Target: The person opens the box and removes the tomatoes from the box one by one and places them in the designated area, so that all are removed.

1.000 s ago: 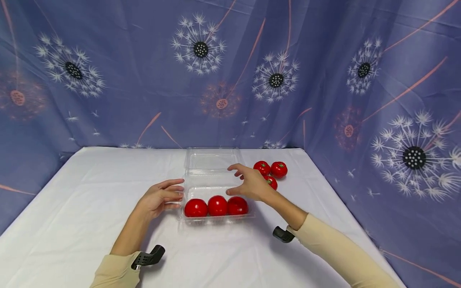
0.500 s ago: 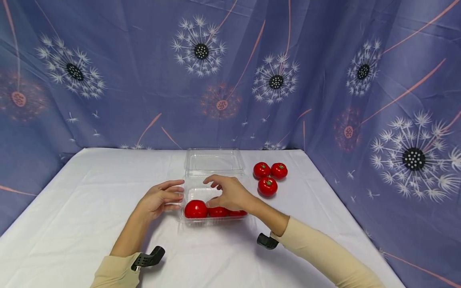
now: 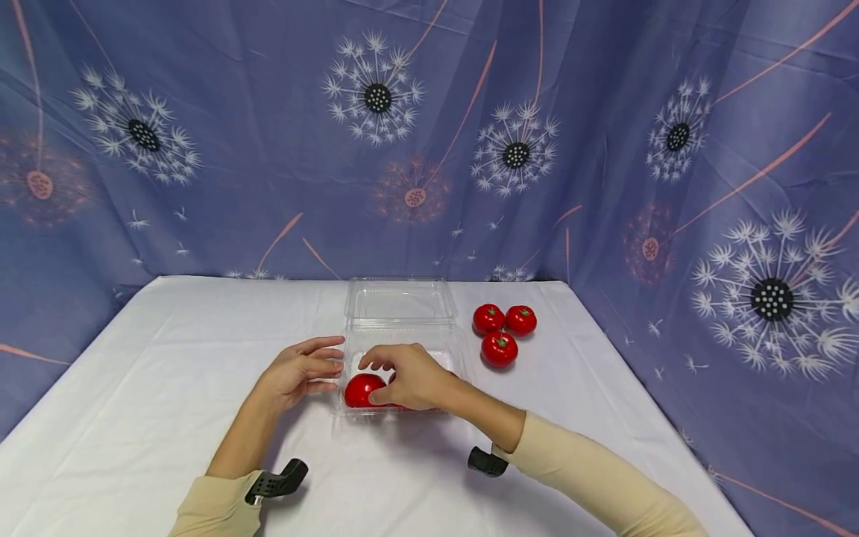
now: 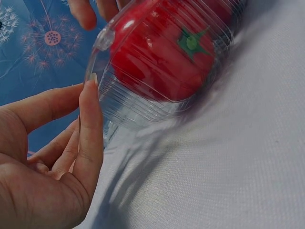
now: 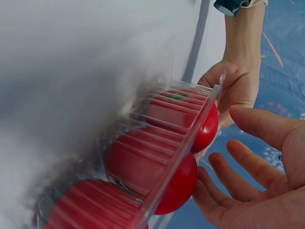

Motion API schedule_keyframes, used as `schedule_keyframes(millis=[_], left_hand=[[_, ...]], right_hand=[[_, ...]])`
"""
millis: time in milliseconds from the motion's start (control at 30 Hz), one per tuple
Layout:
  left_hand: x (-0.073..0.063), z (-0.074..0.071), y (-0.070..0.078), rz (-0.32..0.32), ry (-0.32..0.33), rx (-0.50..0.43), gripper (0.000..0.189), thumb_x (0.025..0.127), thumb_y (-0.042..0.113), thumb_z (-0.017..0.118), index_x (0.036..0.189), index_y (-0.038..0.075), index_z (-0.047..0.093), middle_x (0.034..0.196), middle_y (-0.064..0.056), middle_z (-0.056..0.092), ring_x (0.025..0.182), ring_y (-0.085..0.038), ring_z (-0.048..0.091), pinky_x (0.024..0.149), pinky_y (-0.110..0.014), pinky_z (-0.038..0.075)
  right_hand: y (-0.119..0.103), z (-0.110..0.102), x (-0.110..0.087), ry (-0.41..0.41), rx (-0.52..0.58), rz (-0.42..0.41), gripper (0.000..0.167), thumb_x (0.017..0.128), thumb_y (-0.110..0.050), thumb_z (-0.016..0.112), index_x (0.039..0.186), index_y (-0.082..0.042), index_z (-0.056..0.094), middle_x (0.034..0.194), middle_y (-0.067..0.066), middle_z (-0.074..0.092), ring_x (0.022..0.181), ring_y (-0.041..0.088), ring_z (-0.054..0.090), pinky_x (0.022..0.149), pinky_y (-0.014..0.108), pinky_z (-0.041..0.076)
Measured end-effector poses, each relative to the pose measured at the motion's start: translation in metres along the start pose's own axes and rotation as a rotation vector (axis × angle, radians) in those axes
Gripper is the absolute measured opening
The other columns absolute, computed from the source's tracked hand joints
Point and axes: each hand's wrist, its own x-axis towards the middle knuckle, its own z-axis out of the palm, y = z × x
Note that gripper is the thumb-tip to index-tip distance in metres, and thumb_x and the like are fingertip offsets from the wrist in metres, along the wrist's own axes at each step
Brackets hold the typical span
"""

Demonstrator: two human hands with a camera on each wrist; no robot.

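Note:
A clear plastic clamshell container [image 3: 439, 339] stands in the middle of the table with its lid [image 3: 401, 300] folded back. Red tomatoes sit in a row along its near side; the leftmost tomato [image 3: 361, 391] shows, the others are mostly behind my right hand. My left hand [image 3: 295, 373] is at the container's left wall, and in the left wrist view its straight fingertips touch the rim [image 4: 90, 69]. My right hand [image 3: 412, 378] hovers over the row, fingers loosely bent and spread, thumb close to the leftmost tomato. The right wrist view shows nothing gripped between its fingers [image 5: 252, 162].
Three tomatoes with green stems, among them a near one [image 3: 499, 350], lie grouped on the white tablecloth [image 3: 550, 418] right of the container. A blue dandelion-patterned curtain [image 3: 268, 149] encloses the back and sides.
My right hand has moved left and slightly nearer, from the right end of the row toward the leftmost tomato. The loose tomatoes at right are uncovered. My left hand stays put.

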Motion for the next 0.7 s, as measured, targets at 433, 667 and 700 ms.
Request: schedule_keyframes(millis=[433, 667, 700], left_hand=[[-0.0008, -0.0013, -0.0005, -0.005, 0.001, 0.006, 0.061, 0.09, -0.001, 0.065, 0.148, 0.0, 0.047, 0.117, -0.003, 0.066, 0.089, -0.015, 0.069, 0.07, -0.028, 0.062], [0.0001, -0.001, 0.0007, -0.003, -0.007, 0.0, 0.061, 0.09, -0.001, 0.066, 0.148, 0.001, 0.047, 0.116, -0.002, 0.066, 0.088, -0.014, 0.069, 0.071, -0.029, 0.062], [0.0001, -0.001, 0.0006, -0.004, -0.006, 0.0, 0.061, 0.09, -0.001, 0.066, 0.148, 0.001, 0.047, 0.116, -0.001, 0.066, 0.088, -0.014, 0.069, 0.071, -0.029, 0.062]], right_hand=[[0.0018, 0.0095, 0.0034, -0.004, -0.027, 0.001, 0.032, 0.082, -0.016, 0.08, 0.113, -0.018, 0.074, 0.108, 0.001, 0.074, 0.098, 0.023, 0.066, 0.08, 0.022, 0.051], [0.0044, 0.0106, 0.008, -0.013, -0.092, 0.032, 0.034, 0.083, -0.022, 0.079, 0.116, -0.021, 0.073, 0.116, -0.005, 0.072, 0.111, 0.025, 0.064, 0.09, 0.026, 0.052], [0.0049, 0.0107, 0.0087, -0.013, -0.094, 0.035, 0.035, 0.083, -0.022, 0.079, 0.117, -0.021, 0.073, 0.116, -0.005, 0.072, 0.111, 0.025, 0.064, 0.09, 0.027, 0.052]])
